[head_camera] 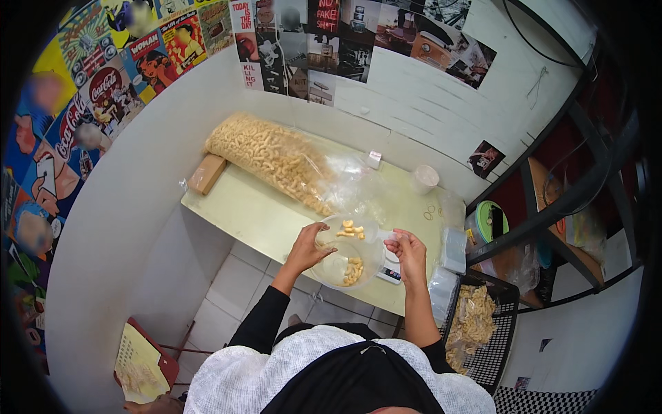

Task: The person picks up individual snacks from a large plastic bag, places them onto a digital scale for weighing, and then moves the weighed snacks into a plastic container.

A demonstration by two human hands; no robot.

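My left hand (309, 249) grips the rim of a clear plastic tub (331, 266) at the table's front edge. Several curved, puffed snack pieces (354, 271) lie in it. My right hand (407, 253) holds the pale handle of a translucent plastic scoop (362, 223), whose bowl sits over the tub's far part with a few snack pieces (350, 230) in it. A digital kitchen scale (391, 270) stands partly hidden behind the tub and my right hand. Beyond my hands, a large clear bag of the same snacks (269, 155) lies on its side, its loose plastic mouth towards the right.
The pale table (243, 196) bears a brown box (207, 174), a translucent cup (425, 179), rubber bands (429, 212) and stacked clear bags (453, 250). A black basket (504, 331) of bagged snacks stands at right, below a dark metal rack (543, 222). Walls bound the table's left and far sides.
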